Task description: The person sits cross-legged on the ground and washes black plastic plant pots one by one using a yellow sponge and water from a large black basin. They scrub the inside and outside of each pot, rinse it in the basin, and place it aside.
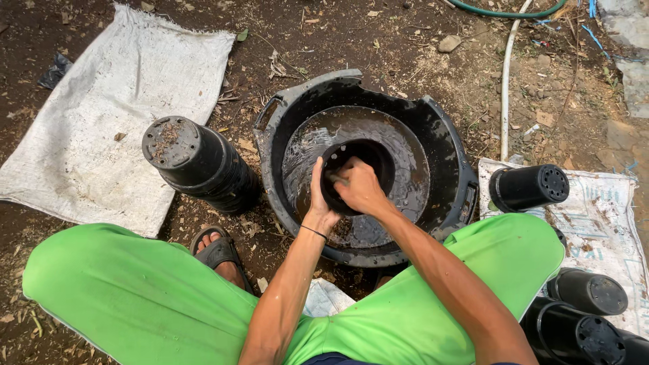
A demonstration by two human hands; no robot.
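Green-trousered knees frame both forearms. Left hand (318, 196) clamps the rim of a black plastic pot (358, 172); right hand (358, 189) reaches into its mouth, fingers curled, though I cannot tell around what. Wet, thin-walled and light, the pot is likely slippery and best gripped at its stiffer rim. It sits in a black tub (433, 115) of muddy water. Upturned stacked pots (199, 162) stand left.

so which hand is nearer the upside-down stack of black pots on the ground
Left. The left hand grips the near rim of the black pot in the tub, on the side facing the stack. The right hand reaches into that pot, farther away.
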